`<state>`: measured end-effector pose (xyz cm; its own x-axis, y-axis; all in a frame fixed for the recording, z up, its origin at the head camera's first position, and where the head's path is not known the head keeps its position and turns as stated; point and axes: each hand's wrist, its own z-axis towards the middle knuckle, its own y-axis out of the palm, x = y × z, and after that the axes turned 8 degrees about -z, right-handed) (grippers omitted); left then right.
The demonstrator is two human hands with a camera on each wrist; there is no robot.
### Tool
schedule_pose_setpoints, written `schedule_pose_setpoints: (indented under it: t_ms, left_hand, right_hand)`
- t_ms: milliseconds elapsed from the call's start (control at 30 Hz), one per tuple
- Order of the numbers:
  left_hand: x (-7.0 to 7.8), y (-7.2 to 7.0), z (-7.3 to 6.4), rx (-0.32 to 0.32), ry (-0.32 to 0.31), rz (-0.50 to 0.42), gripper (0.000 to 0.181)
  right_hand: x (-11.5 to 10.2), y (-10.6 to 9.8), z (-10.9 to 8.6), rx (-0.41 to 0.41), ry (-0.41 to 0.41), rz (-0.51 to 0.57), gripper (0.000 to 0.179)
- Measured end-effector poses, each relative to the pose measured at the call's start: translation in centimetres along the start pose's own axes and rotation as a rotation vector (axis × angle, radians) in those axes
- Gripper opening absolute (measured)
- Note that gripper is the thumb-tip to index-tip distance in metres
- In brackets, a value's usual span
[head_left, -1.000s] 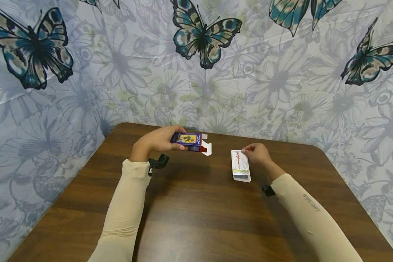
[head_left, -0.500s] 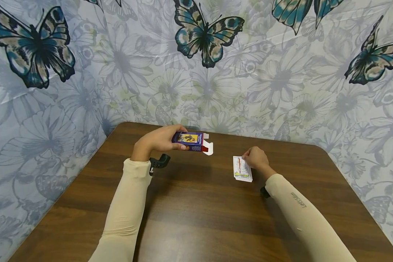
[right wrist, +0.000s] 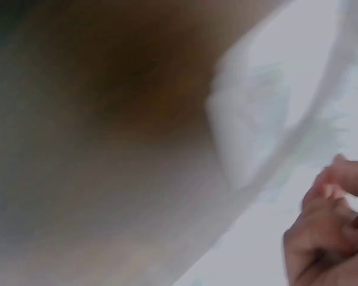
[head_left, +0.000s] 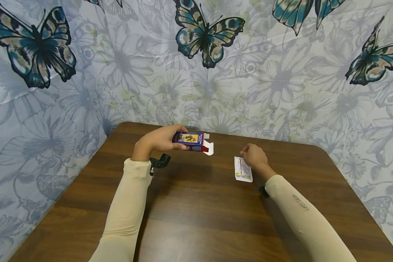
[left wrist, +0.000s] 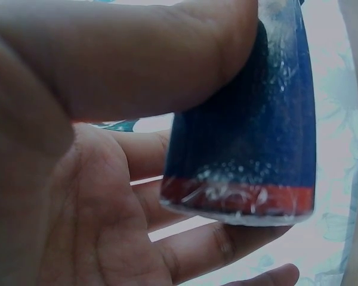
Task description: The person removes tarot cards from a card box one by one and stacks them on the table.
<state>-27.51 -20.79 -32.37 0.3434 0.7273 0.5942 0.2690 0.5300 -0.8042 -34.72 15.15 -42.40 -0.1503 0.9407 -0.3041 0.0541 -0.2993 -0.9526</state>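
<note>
My left hand (head_left: 163, 138) grips a purple card box (head_left: 191, 141) above the back of the table, its open end and white flaps facing right. In the left wrist view the thumb lies over the box's dark blue side, with fingers behind its red-banded end. A neat stack of white-bordered picture cards (head_left: 243, 170) lies on the table to the right. My right hand (head_left: 255, 156) is just beyond the stack's upper right corner, overlapping it in the head view. Its fingers (right wrist: 328, 232) are curled with the thumb against them, and nothing shows between them.
The brown wooden table (head_left: 196, 211) has rounded far corners. Behind it hangs a pale floral cloth (head_left: 209, 94) with printed butterflies, close to the table's back edge. Dark wrist devices sit at both cuffs.
The right hand first pinched the top of the cards and lowered them toward me, their edges evening up. Now it has let go and lifted slightly away. The left hand stays nearly still.
</note>
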Motion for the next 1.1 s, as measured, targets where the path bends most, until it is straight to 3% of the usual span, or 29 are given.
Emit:
schedule_pose_setpoints:
  t_ms: [133,267,367,500,633,1100]
  left_hand:
    - [0.0,0.2,0.2,0.001,-0.007,-0.002,0.063]
    - [0.0,0.1,0.3,0.001,-0.010,0.005,0.064]
    - [0.2,0.1,0.3,-0.003,-0.012,0.011,0.064]
    - [0.3,0.2,0.3,-0.005,-0.021,0.016,0.063]
    - [0.4,0.3,0.4,-0.010,-0.019,0.008,0.064]
    - [0.4,0.3,0.2,0.001,-0.014,-0.001,0.062]
  right_hand:
    - [-3.1,-1.3,-0.6,-0.001,-0.142,0.320,0.030]
    - [-6.7,-2.7,-1.5,-0.143,-0.227,0.701,0.033]
    - [-8.9,-3.2,-2.2,-0.278,-0.219,0.845,0.034]
    - [-11.0,-3.0,-2.8,-0.375,-0.150,0.811,0.031]
    - [-11.9,-2.6,-3.1,-0.401,-0.096,0.745,0.028]
    - [-12.4,-2.5,-3.6,-0.412,-0.109,0.700,0.027]
